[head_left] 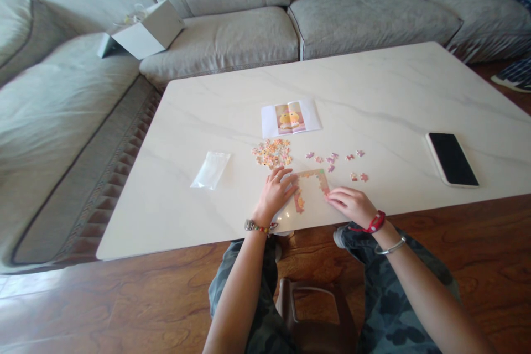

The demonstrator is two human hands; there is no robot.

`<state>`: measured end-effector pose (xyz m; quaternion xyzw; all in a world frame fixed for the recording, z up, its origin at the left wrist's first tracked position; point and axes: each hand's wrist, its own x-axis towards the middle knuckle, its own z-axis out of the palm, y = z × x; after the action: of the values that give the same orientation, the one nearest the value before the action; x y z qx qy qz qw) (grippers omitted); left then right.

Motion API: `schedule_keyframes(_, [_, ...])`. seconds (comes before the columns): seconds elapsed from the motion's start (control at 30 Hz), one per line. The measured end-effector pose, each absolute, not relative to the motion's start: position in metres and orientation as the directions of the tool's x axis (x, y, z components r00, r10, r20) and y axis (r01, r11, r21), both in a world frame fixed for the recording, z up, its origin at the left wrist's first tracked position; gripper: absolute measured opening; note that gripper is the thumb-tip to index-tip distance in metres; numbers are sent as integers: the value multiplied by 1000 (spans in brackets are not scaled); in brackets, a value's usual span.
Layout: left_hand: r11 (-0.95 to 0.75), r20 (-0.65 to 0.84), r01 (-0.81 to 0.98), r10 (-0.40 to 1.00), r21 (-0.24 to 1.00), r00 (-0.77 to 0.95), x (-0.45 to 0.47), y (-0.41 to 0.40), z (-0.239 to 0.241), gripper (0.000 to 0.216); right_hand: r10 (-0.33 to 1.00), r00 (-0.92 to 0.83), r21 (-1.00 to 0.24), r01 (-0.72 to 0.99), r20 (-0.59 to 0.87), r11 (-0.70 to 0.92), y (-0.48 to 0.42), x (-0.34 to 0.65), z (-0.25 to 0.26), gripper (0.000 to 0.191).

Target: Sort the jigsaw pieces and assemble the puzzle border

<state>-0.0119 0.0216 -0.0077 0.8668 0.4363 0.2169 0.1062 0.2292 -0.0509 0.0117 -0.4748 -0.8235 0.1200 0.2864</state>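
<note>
A partly joined jigsaw puzzle border (pixel 299 202) lies on the table near its front edge, with a left side, a top and a right side around a bare middle. My left hand (pixel 275 194) rests open at its left side, fingers spread and tips on or beside the pieces. At the right side, my right hand (pixel 352 203) has its fingers closed together at the lower end of the border, seemingly on a puzzle piece mostly hidden by the fingertips. Beyond my left hand is a heap of loose puzzle pieces (pixel 271 152). Several separate pieces (pixel 331 159) lie behind and right of the border.
A creased picture sheet (pixel 290 117) lies behind the heap. To the left is a clear plastic bag (pixel 211 170); a phone (pixel 453 159) lies far right on the white table (pixel 199 105). A grey sofa (pixel 244 33) with a white box (pixel 149 30) stands behind.
</note>
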Motion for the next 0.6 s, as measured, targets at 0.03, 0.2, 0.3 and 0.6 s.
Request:
schedule_keyframes(0.03, [-597,285,708,802,377,525,-12,22,-8,27,858,-372,-497,702,354,509,-51,229,13,16])
schedule_keyframes(0.2, [-602,300,698,799,388,522,-12,22,-7,25,912,-264,-634,657,314,409,-49,229,20,12])
schedule_keyframes(0.3, [-600,302,694,800,397,519,-11,22,-7,25,943,-188,-723,605,276,332,-47,230,19,14])
schedule_keyframes(0.6, [-598,302,700,802,390,516,-12,22,-5,25,983,-43,-862,474,177,176,-41,237,7,18])
